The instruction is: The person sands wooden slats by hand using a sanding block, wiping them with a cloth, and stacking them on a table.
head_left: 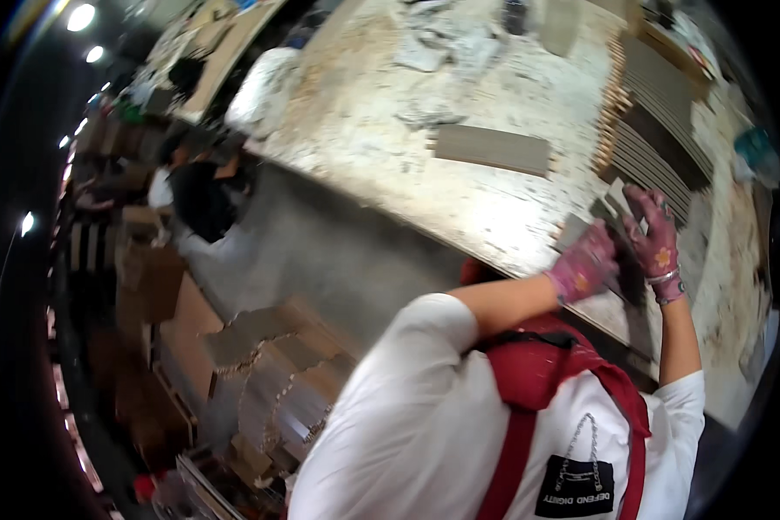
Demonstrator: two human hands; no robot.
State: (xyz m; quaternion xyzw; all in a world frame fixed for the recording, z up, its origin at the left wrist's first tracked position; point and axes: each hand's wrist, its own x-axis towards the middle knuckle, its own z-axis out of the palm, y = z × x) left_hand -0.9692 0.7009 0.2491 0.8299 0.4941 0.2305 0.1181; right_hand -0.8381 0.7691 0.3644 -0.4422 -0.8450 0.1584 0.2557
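Both my hands wear pink-purple gloves with a flower pattern and meet at the right of the worktable's near edge. My right hand (656,234) is closed round a grey-brown board (626,260) that stands tilted between the hands. Beside it, my left hand (585,263) has its fingers curled in against the board's near side; blur hides what is pinched there. Grey slat ends (611,199) show just beyond the fingertips. Another flat board (491,151), with wooden pegs at both short ends, lies apart on the table to the left.
Stacked grey-brown boards (659,113) with pegged ends stand beyond my hands. Scraps of plastic film (446,52) lie on the pale, worn worktable (347,113). A teal object (757,154) is at the far right. Boxes (152,269) and pegged panels (277,347) sit left, where another person (201,191) crouches.
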